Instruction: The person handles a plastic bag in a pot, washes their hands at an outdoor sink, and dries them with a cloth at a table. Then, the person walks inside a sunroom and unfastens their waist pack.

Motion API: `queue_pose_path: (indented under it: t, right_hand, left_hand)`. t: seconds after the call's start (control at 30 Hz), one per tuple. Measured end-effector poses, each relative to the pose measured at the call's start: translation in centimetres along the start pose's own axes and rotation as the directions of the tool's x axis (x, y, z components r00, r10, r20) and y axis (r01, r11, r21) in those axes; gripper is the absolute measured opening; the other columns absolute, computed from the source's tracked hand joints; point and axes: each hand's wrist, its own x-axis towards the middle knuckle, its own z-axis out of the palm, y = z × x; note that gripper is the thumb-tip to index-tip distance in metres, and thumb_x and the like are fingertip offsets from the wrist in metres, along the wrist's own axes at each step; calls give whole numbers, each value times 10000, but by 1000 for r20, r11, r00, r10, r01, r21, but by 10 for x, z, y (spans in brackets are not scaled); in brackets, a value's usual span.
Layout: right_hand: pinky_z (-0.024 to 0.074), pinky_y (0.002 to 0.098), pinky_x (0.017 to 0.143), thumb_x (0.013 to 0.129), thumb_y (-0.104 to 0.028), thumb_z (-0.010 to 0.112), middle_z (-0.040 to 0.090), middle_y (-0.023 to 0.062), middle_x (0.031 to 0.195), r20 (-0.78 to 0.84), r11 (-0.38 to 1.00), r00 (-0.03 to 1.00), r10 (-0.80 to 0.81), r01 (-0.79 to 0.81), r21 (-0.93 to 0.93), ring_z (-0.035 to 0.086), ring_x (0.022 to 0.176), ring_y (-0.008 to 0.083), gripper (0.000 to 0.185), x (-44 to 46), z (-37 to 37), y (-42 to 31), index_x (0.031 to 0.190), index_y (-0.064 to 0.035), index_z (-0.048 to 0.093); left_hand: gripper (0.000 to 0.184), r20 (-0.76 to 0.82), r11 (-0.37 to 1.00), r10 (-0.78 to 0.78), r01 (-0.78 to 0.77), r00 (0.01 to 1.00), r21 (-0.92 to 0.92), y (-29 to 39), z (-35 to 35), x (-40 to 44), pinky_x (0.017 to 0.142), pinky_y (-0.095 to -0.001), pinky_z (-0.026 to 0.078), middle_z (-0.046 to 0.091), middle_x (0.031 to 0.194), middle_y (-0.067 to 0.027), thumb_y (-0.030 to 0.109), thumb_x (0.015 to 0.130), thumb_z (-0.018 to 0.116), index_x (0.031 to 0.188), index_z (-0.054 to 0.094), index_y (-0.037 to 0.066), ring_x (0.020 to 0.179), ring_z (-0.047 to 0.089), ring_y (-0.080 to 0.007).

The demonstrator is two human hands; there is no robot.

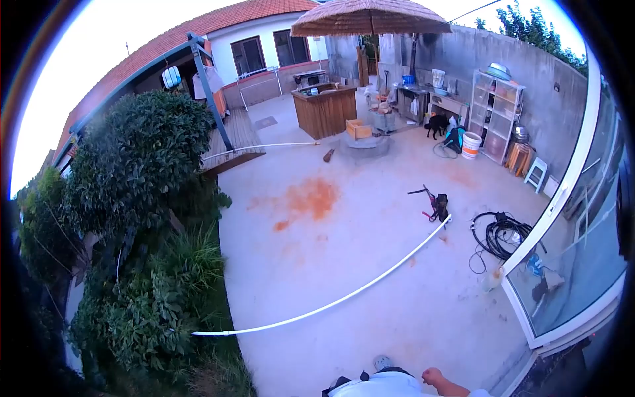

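My right hand [433, 377] shows at the bottom edge, right of my white shirt [380, 387]. Its fingers are curled in, and nothing shows in them. My left hand is out of the picture. Ahead of me a long white pipe [357, 291] lies across the concrete, from the plants at the left to a dark strapped bundle [440, 206] at the right. My right hand touches neither of them. The tip of a grey shoe [381, 361] pokes out in front of my body.
Coiled black hose [503, 237] lies by the glass door [575, 264] on the right. Bushes [142, 159] line the left side. Farther back stand a wooden counter [324, 114], a thatched umbrella [370, 18], a black dog [436, 124], a bucket [470, 145] and a shelf rack [495, 116].
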Motion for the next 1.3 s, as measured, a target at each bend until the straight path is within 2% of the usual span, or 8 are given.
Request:
queue_pose_path:
  t: [0.03,0.13,0.4,0.57,0.8,0.97,1.17,1.3]
  right_hand:
    - [470,317,529,666,-153,520,594,97,605,-55,993,998,-3,10,115,584,549,210,153,5,5,5,652,-28,607]
    - [459,279,480,661,-107,589,581,98,601,-57,992,998,-18,25,122,587,538,174,117,10,5,5,695,3,607]
    - [457,280,473,687,-113,560,582,95,606,0,996,996,-87,87,10,595,563,167,137,27,-10,-14,725,12,600]
    - [455,281,466,688,-107,552,584,101,630,35,999,999,-34,33,27,596,563,168,146,31,-23,-34,744,20,595]
    - [464,286,510,685,-158,550,598,87,648,-24,988,988,-150,149,-39,596,569,160,153,56,-24,-48,726,-18,597]
    - [458,319,548,647,-201,527,603,94,629,-130,952,962,-239,206,-226,585,564,187,177,37,-28,-61,682,-46,606]
    - [455,335,570,620,-197,523,599,97,624,-201,967,949,-244,222,-123,581,588,215,170,14,-26,-51,660,-56,608]
    - [453,343,573,614,-185,525,591,105,610,-219,962,945,-242,205,-180,571,586,234,162,-5,-25,-40,661,-54,607]
  left_hand:
    - [323,-6,1000,3,-3,1000,11,-2,1,1,423,-280,409,535,664,-74,107,762,490,1064,481,-6,501,473,-133]
    - [329,-14,1000,-4,5,1000,28,-15,4,6,424,-285,414,539,677,-85,87,756,483,1073,479,-2,504,478,-143]
    - [359,-57,999,-42,40,998,-23,-59,9,18,424,-297,426,551,710,-113,34,739,464,1097,474,11,511,493,-170]
    - [352,-83,999,19,-15,996,52,-69,12,16,447,-305,441,562,740,-135,57,728,494,1078,494,12,537,512,-177]
    - [345,-33,972,98,-89,995,218,-70,8,-3,471,-314,455,574,776,-147,95,728,520,1059,507,1,570,531,-181]
    - [341,43,992,33,-38,999,119,-51,0,-6,470,-310,452,569,757,-135,95,728,517,1054,504,-5,559,524,-176]
    - [337,99,1000,-17,19,995,-18,-59,-6,-4,468,-304,449,563,734,-121,95,728,512,1048,501,-13,545,516,-171]
    - [335,122,988,-25,43,992,-148,-57,-4,-9,467,-301,447,559,719,-111,95,729,509,1044,498,-18,536,510,-167]
